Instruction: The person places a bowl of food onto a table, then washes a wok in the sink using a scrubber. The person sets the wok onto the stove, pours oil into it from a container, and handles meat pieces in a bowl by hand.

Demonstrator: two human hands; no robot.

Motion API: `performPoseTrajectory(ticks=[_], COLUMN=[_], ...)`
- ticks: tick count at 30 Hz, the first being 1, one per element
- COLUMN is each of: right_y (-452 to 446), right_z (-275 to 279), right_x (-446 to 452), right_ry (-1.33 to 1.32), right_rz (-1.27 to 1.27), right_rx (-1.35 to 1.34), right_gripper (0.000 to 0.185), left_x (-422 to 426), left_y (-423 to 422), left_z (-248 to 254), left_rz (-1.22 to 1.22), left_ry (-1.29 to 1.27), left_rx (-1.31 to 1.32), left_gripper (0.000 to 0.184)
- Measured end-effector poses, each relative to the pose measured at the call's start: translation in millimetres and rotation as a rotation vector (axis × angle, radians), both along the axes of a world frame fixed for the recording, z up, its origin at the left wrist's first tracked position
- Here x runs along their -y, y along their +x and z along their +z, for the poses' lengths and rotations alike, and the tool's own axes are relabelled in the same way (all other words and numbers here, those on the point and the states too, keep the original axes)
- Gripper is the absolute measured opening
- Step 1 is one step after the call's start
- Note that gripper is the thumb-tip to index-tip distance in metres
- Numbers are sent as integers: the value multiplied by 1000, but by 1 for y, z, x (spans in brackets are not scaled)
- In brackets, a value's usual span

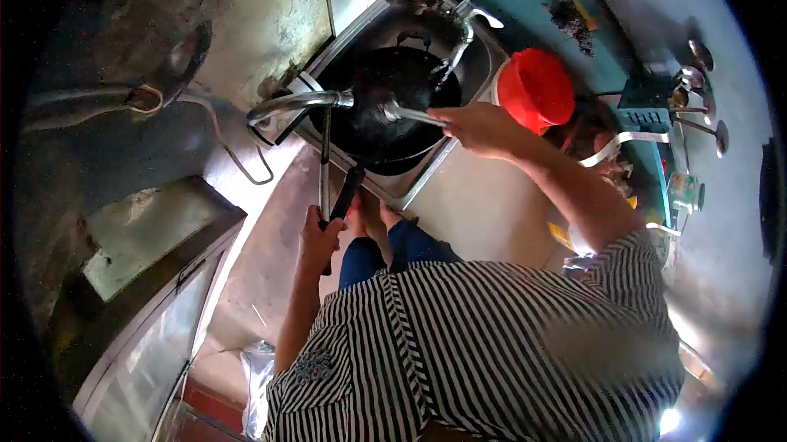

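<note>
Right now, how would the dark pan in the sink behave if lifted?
The pan is probably stiff, its wide bowl looking metallic. It may dip heavily away from the left hand, which grips the long handle. Its surface is likely slippery, with tap water running in.

Metal sink (399, 199) (black wok (379, 77) inside)

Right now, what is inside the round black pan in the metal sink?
The head of a silver metal utensil shows inside the round black pan; the patch beneath it is covered. Darkness hides whether more lies there.
</note>
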State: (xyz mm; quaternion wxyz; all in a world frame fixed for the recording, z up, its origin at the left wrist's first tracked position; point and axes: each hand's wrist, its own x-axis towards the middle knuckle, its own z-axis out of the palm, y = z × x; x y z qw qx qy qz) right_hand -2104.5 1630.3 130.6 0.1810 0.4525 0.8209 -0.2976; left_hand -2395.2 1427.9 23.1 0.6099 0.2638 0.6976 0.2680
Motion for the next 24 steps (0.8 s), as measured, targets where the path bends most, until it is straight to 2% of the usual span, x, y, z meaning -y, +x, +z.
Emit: performPoseTrajectory(ticks=[1, 3, 4, 6, 7, 8, 9, 10, 12, 13, 15, 16, 17, 18, 19, 20, 22, 24], right_y=[-6, -1, 1, 60, 11, 7, 6, 10, 19, 20, 21, 24, 28, 32, 36, 36, 40, 46], right_z=[10, -30, -41, -160, -25, 7, 32, 49, 77, 93, 128, 144, 161, 176, 193, 210, 245, 273], right_x=[7, 14, 8, 21, 24, 26, 30, 33, 36, 33, 20, 15, 11, 9, 4, 4, -16, -40], right_ry=[83, 61, -199, 118, -355, -540, -583, -552, -919, -886, -1048, -1008, -976, -940, -737, -521, -57, 303], right_rz=[-181, -238, -319, -116, -539, -724, -772, -785, -805, -796, -802, -783, -637, -482, -345, -388, -575, -738], right_rx=[-93, 27, 188, -266, -224, -293, -370, -386, -773, -788, -973, -994, -1196, -1389, -1400, -1453, -1207, -1123], right_gripper=[38, 34, 31, 32, 37, 45, 45, 45, 40, 40, 48, 48, 56, 65, 69, 57, 44, 31], left_x=[0, -4, 0, -1, -7, -7, -6, -3, 3, 5, 0, 5, 0, -6, -9, -5, -3, -8], left_y=[-1, -1, -2, -3, -2, 1, 2, 1, -5, -7, -10, -14, -16, -6, -5, -9, -22, -18], left_z=[1, 7, -5, -12, -5, 8, 17, 9, -17, -19, -23, -36, -46, -4, -14, -34, -58, -40], left_rz=[-5, -90, -110, -55, -100, -95, -96, -116, -21, -30, -142, -133, -126, -208, -175, -142, -264, -306], left_ry=[17, -10, 6, 86, -20, 20, 55, 85, 101, 135, 129, 95, 58, 86, 76, 65, 178, 201], left_rx=[2, -33, -46, 2, -44, -23, -4, -4, 103, 103, -13, 4, 21, -83, -111, -138, -225, -273], left_gripper=[26, 27, 28, 27, 26, 26, 26, 26, 28, 28, 31, 33, 35, 35, 35, 35, 35, 31])
